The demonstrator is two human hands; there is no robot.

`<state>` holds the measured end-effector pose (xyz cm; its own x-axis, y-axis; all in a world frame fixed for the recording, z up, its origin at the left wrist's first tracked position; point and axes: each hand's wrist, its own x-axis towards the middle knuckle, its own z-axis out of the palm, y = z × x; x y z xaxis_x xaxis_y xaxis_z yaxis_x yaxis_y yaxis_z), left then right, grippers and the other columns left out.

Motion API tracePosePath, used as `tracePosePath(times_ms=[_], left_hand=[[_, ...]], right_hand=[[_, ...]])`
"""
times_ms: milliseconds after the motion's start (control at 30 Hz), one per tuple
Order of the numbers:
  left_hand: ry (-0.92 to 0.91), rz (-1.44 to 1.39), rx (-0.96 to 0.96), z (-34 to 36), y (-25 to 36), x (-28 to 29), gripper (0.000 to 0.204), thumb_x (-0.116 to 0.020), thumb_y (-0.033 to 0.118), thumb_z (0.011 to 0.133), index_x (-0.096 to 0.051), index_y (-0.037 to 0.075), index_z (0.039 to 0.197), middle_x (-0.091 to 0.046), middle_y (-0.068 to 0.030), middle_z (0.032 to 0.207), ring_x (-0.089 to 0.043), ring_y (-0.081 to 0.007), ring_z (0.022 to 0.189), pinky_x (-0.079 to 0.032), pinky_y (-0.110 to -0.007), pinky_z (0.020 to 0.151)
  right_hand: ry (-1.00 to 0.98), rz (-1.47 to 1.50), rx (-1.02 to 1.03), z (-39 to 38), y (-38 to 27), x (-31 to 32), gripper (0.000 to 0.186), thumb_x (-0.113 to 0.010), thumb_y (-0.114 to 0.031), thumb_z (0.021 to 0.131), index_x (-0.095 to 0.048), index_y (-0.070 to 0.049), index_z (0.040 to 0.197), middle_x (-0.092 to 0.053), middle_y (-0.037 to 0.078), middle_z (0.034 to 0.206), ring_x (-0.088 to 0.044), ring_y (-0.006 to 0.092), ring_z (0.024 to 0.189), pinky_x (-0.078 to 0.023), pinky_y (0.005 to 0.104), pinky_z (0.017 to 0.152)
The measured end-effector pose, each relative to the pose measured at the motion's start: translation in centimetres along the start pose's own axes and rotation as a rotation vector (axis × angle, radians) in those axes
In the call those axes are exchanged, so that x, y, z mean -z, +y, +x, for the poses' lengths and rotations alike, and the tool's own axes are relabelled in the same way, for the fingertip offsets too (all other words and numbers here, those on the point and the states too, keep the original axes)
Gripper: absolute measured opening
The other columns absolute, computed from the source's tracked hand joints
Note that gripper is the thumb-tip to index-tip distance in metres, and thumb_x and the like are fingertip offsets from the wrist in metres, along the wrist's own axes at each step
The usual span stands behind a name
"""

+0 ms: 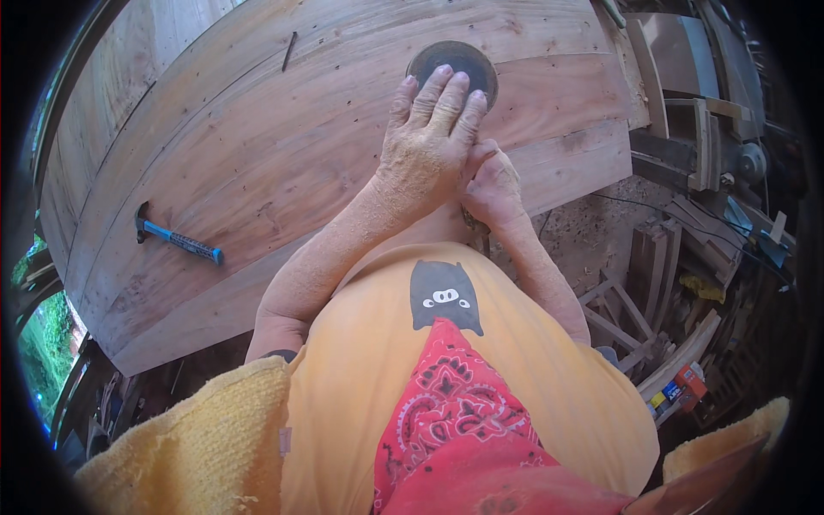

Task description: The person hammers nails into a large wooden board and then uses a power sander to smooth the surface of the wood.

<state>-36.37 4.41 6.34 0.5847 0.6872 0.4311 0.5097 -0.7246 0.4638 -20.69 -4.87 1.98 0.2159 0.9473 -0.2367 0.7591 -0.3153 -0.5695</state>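
Note:
A round dark disc (477, 67), like that of a sander, is at the upper middle, over the wooden panel (283, 163). My left hand (433, 142), coated in pale dust, lies across it with fingers stretched out and slightly spread over its near part. Just right of and below that wrist, my right hand (496, 189) is closed, thumb up against the left hand. What it grips is mostly hidden; only a small dark bit shows beneath. The panel is of joined reddish boards with small dark marks, and sawdust covers both forearms.
A blue-and-black hammer (178, 239) lies on the panel at left, and a thin dark rod (290, 51) farther up. Wood offcuts (657, 266) and frames crowd the right side. A black cord (687, 216) runs there. A yellow towel (197, 429) hangs at lower left.

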Motion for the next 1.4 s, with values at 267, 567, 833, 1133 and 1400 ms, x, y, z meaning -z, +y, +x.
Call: tracePosePath(times_ms=[267, 567, 833, 1133, 1400], left_hand=[[0.026, 0.093, -0.094, 1.2, -1.5, -2.8, 0.055, -0.074, 0.023, 0.09, -0.066, -0.002, 0.138, -0.06, -0.0254, 0.151, -0.051, -0.0414, 0.148, -0.034, -0.059, 0.125], [0.002, 0.092, -0.101, -0.2, -0.4, -2.3, 0.05, -0.065, 0.013, 0.091, -0.067, -0.003, 0.138, -0.062, -0.0246, 0.15, -0.054, -0.0403, 0.147, -0.037, -0.055, 0.125], [0.007, 0.038, -0.106, -1.9, 0.8, -2.4, 0.05, -0.062, 0.015, 0.09, -0.069, -0.004, 0.135, -0.062, -0.0271, 0.149, -0.053, -0.0441, 0.146, -0.037, -0.057, 0.124], [-0.027, 0.113, -0.093, -1.3, -0.4, -1.4, 0.048, -0.073, 0.03, 0.093, -0.072, 0.006, 0.135, -0.065, -0.0134, 0.149, -0.058, -0.0293, 0.144, -0.036, -0.054, 0.124], [-0.039, 0.094, -0.087, -0.9, -1.2, -0.5, 0.062, -0.075, 0.047, 0.093, -0.069, 0.005, 0.138, -0.063, -0.012, 0.152, -0.054, -0.0281, 0.147, -0.027, -0.057, 0.128]], right_hand=[[0.009, 0.045, -0.103, -0.2, -1.7, 1.3, 0.06, -0.085, -0.049, 0.083, -0.062, 0.003, 0.102, -0.071, 0.028, 0.099, -0.071, 0.0473, 0.098, -0.056, 0.0548, 0.084], [-0.07, 0.008, -0.146, -0.1, -1.5, 1.2, 0.054, -0.084, -0.036, 0.085, -0.06, 0.002, 0.114, -0.071, 0.028, 0.105, -0.07, 0.0475, 0.103, -0.055, 0.0533, 0.087], [-0.011, 0.07, -0.015, 0.0, 0.6, -0.6, 0.053, -0.081, -0.021, 0.088, -0.059, -0.001, 0.13, -0.072, 0.027, 0.113, -0.07, 0.0457, 0.109, -0.057, 0.0508, 0.088], [-0.066, -0.007, -0.119, -0.1, -0.1, 0.1, 0.035, -0.076, -0.024, 0.091, -0.062, 0.0, 0.113, -0.07, 0.026, 0.106, -0.069, 0.0474, 0.101, -0.056, 0.0537, 0.085], [0.014, 0.024, -0.132, 0.0, -1.2, 0.5, 0.05, -0.076, -0.042, 0.089, -0.061, 0.004, 0.098, -0.071, 0.029, 0.093, -0.071, 0.0485, 0.093, -0.056, 0.0554, 0.082]])
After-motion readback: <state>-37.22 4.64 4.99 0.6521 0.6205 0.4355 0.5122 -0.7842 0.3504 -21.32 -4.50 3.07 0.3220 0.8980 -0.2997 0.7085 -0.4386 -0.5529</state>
